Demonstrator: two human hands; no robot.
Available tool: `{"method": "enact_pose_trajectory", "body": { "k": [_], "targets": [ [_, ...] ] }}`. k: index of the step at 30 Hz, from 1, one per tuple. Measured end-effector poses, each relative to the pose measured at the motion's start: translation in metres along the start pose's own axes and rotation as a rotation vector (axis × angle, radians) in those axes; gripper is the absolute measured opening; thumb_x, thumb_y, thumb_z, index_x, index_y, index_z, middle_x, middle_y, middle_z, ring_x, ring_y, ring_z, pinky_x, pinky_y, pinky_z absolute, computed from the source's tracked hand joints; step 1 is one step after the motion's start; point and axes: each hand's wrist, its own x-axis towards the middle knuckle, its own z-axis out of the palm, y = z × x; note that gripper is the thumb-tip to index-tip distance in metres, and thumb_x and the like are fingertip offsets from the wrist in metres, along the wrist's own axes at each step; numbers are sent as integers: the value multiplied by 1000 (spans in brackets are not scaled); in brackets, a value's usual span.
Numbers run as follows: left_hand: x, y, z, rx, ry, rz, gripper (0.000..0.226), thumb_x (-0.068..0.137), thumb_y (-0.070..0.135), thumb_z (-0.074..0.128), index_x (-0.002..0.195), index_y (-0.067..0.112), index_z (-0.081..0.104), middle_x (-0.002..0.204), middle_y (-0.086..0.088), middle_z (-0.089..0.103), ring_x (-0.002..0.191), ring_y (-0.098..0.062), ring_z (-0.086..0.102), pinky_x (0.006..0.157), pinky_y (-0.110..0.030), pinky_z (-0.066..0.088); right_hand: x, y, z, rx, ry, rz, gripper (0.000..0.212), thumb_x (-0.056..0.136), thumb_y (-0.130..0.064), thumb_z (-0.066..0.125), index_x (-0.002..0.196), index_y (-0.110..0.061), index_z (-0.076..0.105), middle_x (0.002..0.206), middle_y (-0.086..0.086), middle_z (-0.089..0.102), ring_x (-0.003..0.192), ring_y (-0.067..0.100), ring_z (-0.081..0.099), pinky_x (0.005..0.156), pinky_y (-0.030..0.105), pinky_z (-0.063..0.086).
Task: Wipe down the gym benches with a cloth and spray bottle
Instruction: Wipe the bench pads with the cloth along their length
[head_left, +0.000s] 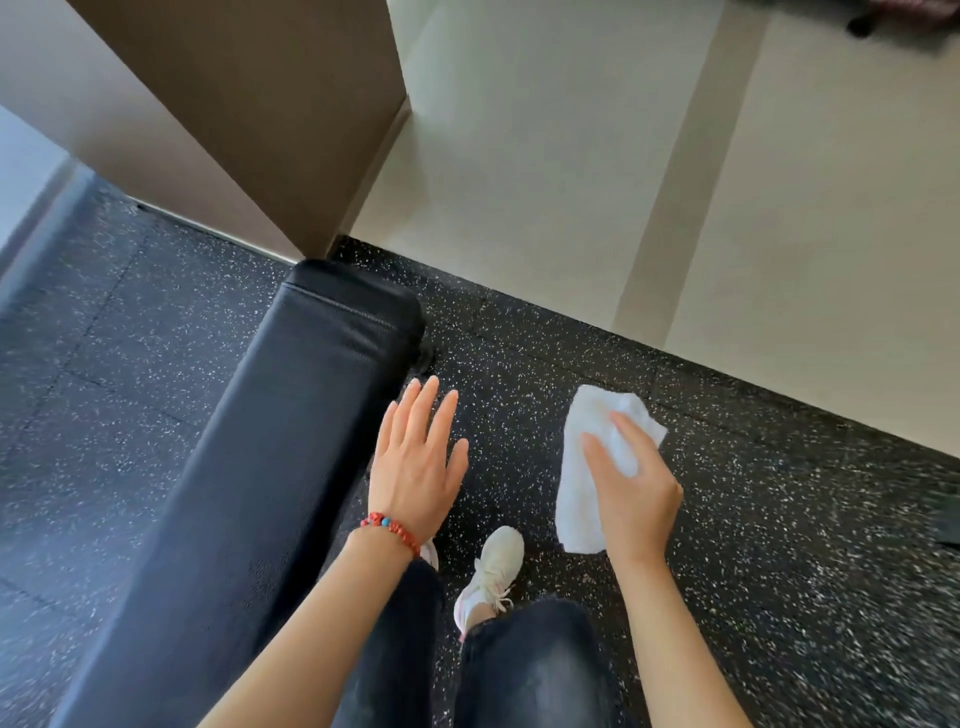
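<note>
No readable text, labels, brands, numbers or signs appear anywhere in this view.

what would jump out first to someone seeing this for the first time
Probably the white cloth, bright against the dark speckled floor, held in the right hand away from the bench. Next, the long black padded bench running up the left, with the open left hand at its right edge, fingers spread, a red beaded bracelet on that wrist. No spray bottle shows.
</note>
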Motion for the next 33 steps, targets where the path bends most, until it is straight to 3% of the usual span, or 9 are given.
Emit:
{"method": "enact_pose_trajectory", "body": {
  "k": [5,12,18,23,29,33],
  "targets": [
    [3,39,-25,15,-6,78,49,87,32,38,125,4,55,133,-18,51,126,-35,43,103,-48,27,-5,-13,-35,57,75,12,39,76,-21,75,114,-20,66,118,-7,63,95,2,52,80,7,33],
    [37,79,-41,18,-30,225,49,88,31,38,125,3,55,133,-19,52,126,-35,43,108,-42,24,3,-27,-72,52,186,-13,37,75,-19,76,112,-18,67,112,-3,67,89,3,55,78,4,34],
    [90,121,-43,15,-121,377,50,87,32,37,123,2,56,130,-20,54,121,-38,49,97,-56,39,28,-41,-107,34,294,33,37,75,-16,77,111,-15,68,107,2,69,83,8,56,73,7,35],
    [137,163,-47,31,-139,491,52,87,34,36,123,3,57,129,-19,55,121,-37,50,99,-54,35,50,-47,-137,57,415,133,38,75,-21,77,111,-18,68,105,5,70,83,13,59,77,21,42],
    [172,227,-46,39,-177,674,53,86,34,36,122,2,58,129,-21,54,120,-40,50,96,-58,34,62,-38,-173,68,598,177,36,75,-19,77,110,-15,68,105,5,70,89,22,65,74,17,41],
    [174,278,-34,58,-235,772,52,88,35,36,123,3,57,131,-20,53,123,-39,48,99,-55,28,67,-19,-207,149,674,260,37,76,-21,76,112,-17,67,111,2,69,96,22,64,80,25,42]
  ]
}}
